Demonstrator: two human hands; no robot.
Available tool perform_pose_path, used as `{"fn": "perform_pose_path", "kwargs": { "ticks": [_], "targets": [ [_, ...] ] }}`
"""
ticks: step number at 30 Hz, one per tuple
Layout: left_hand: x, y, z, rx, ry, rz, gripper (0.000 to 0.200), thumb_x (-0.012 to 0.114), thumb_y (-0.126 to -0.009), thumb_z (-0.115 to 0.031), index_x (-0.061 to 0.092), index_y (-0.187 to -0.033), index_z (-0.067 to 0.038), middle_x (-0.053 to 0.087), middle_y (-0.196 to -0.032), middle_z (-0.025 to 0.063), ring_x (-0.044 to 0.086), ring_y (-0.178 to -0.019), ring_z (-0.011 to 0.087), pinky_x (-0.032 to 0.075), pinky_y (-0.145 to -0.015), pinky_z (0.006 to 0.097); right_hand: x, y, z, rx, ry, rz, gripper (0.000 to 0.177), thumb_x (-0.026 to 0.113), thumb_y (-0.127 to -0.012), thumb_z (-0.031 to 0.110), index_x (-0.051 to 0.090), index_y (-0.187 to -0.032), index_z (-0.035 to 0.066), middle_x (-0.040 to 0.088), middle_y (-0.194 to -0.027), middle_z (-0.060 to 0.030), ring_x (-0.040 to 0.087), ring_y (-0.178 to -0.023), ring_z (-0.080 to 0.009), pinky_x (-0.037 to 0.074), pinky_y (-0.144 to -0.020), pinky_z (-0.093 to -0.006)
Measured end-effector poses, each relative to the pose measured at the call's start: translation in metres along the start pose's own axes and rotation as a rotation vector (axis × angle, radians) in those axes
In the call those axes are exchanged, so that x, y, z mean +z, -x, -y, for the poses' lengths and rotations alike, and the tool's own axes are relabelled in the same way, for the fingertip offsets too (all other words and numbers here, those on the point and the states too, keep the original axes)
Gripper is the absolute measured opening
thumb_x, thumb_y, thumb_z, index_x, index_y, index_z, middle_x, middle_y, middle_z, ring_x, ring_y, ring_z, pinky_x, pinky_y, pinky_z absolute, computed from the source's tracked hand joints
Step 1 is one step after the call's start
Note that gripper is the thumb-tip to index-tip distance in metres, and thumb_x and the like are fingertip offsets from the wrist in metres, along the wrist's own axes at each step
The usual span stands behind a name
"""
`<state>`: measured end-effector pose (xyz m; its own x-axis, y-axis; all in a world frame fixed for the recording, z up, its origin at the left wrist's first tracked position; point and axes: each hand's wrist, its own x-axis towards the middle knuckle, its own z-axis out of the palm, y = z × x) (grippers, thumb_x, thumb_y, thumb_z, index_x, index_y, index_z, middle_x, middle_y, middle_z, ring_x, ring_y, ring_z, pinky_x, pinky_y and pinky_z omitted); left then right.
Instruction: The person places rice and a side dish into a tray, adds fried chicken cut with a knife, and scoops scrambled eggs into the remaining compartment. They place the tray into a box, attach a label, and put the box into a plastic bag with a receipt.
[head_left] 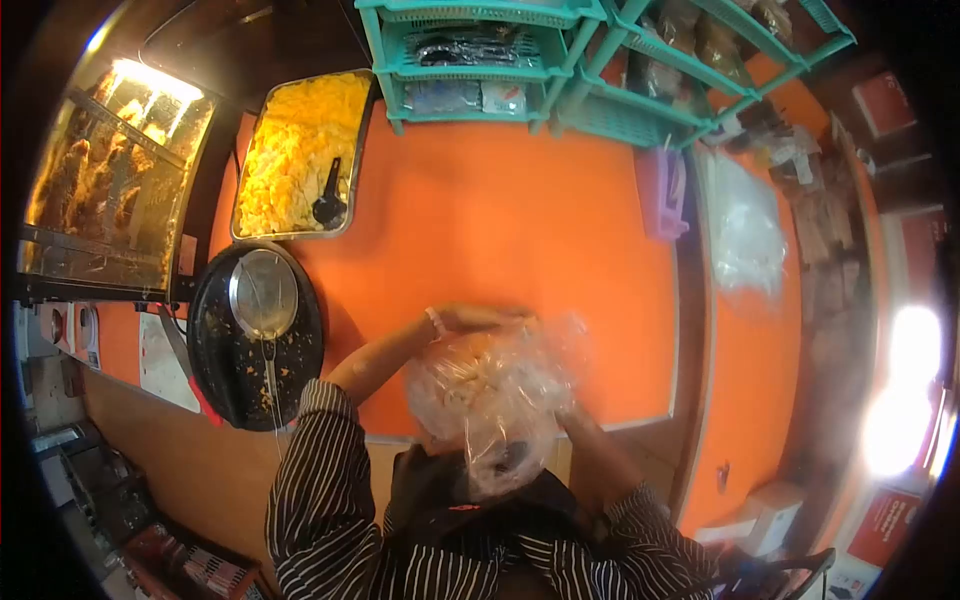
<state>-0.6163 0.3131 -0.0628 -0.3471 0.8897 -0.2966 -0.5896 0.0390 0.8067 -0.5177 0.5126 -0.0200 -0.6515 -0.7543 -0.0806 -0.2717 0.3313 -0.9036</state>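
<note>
A clear plastic bag with pale, light-brown pieces inside, which I cannot name for sure, is held at the front edge of the orange table. Around the bag's far side curves my left hand, its fingertips partly covered by the plastic. My right hand grips the bag's near right side, and its fingers are mostly hidden by the film. The bag's loose, crumpled end hangs toward my body.
A metal tray of yellow food holds a black scoop. Left of me, a mesh strainer lies on a black pan. Green racks stand at the back, and a lit glass case is far left.
</note>
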Motion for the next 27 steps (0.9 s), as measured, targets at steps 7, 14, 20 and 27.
{"fn": "perform_pose_path", "kwargs": {
  "ticks": [7,14,20,27],
  "targets": [
    [-0.007,-0.013,0.011,0.358,-0.467,-0.528,0.044,0.052,-0.087,-0.027,0.040,-0.122,-0.004,0.047,-0.117,0.0078,0.045,-0.106,0.0147,0.037,-0.088,0.0292,-0.007,-0.019,-0.005,-0.003,0.003,-0.112,0.042,0.062,-0.073,0.018,0.046,-0.110,0.004,0.051,-0.105,-0.0128,0.051,-0.092,-0.0238,0.041,-0.080,-0.0336],
    [-0.010,-0.015,0.000,0.369,-0.619,-1.052,0.028,0.046,-0.090,-0.026,0.046,-0.110,-0.008,0.051,-0.072,0.0007,0.047,-0.062,0.0106,0.041,-0.059,0.0265,0.031,-0.011,0.011,0.037,0.003,-0.560,0.044,0.062,-0.073,0.018,0.045,-0.111,0.004,0.050,-0.106,-0.0126,0.051,-0.092,-0.0236,0.041,-0.081,-0.0333],
    [0.029,-0.004,0.016,0.627,-0.029,-1.663,0.033,0.040,-0.090,-0.027,0.043,-0.109,0.000,0.049,-0.104,0.0194,0.051,-0.091,0.0264,0.041,-0.078,0.0335,0.017,-0.119,-0.014,0.158,-0.051,-1.055,0.046,0.062,-0.073,0.019,0.044,-0.113,0.004,0.050,-0.106,-0.0125,0.051,-0.093,-0.0234,0.040,-0.083,-0.0331],
    [0.148,-0.009,0.055,0.380,-0.753,-1.821,0.060,0.068,-0.067,-0.011,0.036,-0.117,-0.001,0.033,-0.122,0.0217,0.023,-0.120,0.0358,0.019,-0.096,0.0486,-0.009,-0.117,-0.020,0.119,-0.123,-0.980,0.048,0.063,-0.073,0.019,0.042,-0.114,0.004,0.049,-0.107,-0.0123,0.050,-0.094,-0.0232,0.040,-0.084,-0.0328]
  ]
}}
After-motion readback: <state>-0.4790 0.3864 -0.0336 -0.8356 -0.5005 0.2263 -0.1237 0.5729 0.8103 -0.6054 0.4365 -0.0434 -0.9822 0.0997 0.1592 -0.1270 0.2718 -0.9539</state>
